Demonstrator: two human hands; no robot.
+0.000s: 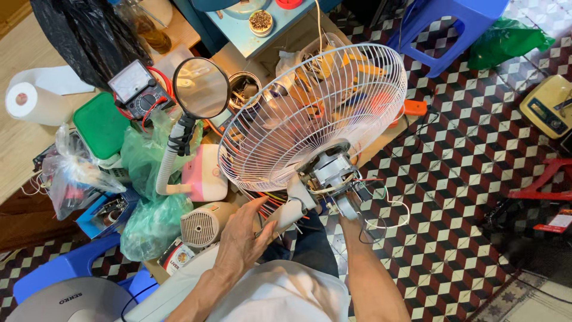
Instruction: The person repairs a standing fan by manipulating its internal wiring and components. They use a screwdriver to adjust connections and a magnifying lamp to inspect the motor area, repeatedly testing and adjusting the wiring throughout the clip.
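Left hand (241, 238): fingers curled around the fan neck (285, 216), clamped on it from the left.
Right hand (351, 222): mostly hidden behind the motor; forearm runs up from the lower edge; cannot tell whether the fingers are together or apart.
Fan: held tilted over the person's lap, above the tiled floor (465, 179); white wire guard (313, 113) faces up and away.
Motor (328, 170): bare, no cover, at the guard's lower rim, just above the neck.
Wires (381, 206): loose white, red and dark strands hang from the motor toward the right hand.
Lap: white cloth (280, 295) over dark trousers.
Left of fan: round mirror (201, 87) on a hose-like arm, pink box (205, 173) beneath it, small beige grilled case (202, 225) near the left hand.
Farther left: green bags (152, 220), meter (138, 89) with red leads, green lid (101, 125), paper roll (30, 101).
Far right: blue stool (441, 30), yellow device (548, 107) on the floor.
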